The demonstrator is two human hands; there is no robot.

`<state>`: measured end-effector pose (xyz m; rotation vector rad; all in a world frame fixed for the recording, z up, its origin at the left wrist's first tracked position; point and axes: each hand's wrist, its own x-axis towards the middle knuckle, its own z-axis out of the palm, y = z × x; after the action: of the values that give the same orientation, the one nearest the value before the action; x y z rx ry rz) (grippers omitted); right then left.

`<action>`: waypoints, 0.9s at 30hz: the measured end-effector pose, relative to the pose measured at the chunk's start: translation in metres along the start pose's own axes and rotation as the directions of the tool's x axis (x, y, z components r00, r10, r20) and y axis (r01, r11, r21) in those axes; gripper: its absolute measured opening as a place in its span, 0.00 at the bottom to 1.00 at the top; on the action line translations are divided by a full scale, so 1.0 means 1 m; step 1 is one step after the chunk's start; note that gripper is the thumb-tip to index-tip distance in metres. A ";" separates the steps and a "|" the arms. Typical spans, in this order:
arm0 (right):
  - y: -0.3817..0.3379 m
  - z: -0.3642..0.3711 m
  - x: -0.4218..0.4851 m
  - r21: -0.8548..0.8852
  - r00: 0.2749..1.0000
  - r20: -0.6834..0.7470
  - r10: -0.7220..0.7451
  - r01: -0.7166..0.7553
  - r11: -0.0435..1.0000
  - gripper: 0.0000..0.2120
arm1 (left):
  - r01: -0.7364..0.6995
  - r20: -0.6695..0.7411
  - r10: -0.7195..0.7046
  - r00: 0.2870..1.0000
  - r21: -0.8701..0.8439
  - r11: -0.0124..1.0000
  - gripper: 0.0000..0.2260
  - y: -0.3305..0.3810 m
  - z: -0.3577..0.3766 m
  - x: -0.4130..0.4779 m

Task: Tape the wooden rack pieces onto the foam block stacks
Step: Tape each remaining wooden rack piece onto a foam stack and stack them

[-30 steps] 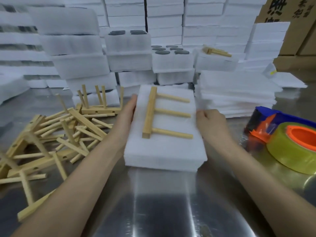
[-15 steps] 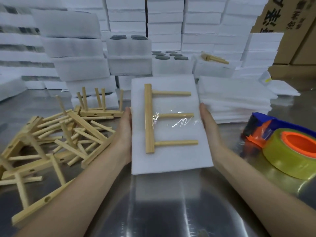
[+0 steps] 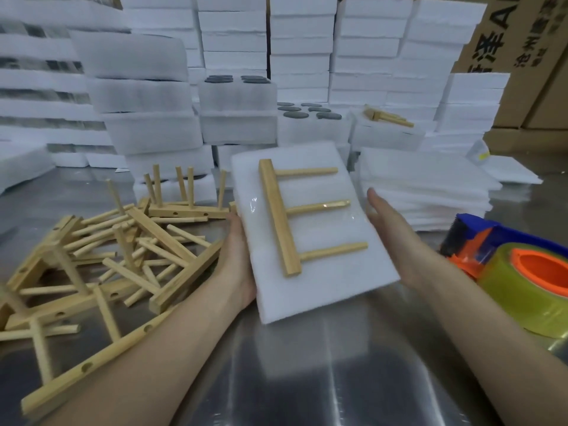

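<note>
A white foam block stack [image 3: 322, 290] is lifted off the metal table and tilted. On its top lies a wooden rack piece [image 3: 278, 216], a bar with three pegs pointing right. A strip of clear tape [image 3: 353, 219] crosses the middle peg. My left hand [image 3: 236, 256] holds the block at its left edge, its fingers hidden behind the foam. My right hand [image 3: 390, 235] lies flat with straight fingers along the right edge; its palm meets the lower corner and its fingertips stand slightly off the foam.
A pile of loose wooden rack pieces [image 3: 123, 250] lies on the left of the steel table [image 3: 307, 379]. At right sit a blue-orange tape dispenser [image 3: 479, 238] with its yellow roll [image 3: 528, 287]. Foam sheets [image 3: 421, 186], foam stacks [image 3: 147, 133] and cardboard boxes [image 3: 528, 72] stand behind.
The block lay on the table a second ago. Both hands raised it and tipped its face toward me, and now it is turned clockwise with the right fingers easing off the edge.
</note>
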<state>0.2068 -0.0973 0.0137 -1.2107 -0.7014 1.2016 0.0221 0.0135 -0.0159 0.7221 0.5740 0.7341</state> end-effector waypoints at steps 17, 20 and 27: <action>-0.004 0.019 -0.017 0.163 0.989 0.122 -0.088 0.068 0.984 0.48 | -0.066 0.198 0.150 0.969 -0.375 0.925 0.33 0.007 0.002 0.000; 0.002 0.028 -0.020 0.307 0.970 0.241 0.007 -0.083 0.948 0.38 | -0.104 0.249 0.207 0.946 -0.371 0.923 0.32 0.008 0.001 -0.001; -0.018 0.034 -0.029 0.271 0.932 -0.142 -0.332 0.359 0.893 0.21 | -0.327 0.161 0.284 0.945 0.436 0.839 0.28 -0.009 0.008 0.016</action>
<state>0.1736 -0.1128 0.0448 -0.8434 -0.6137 0.9059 0.0414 0.0176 -0.0212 1.3061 0.5601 0.8672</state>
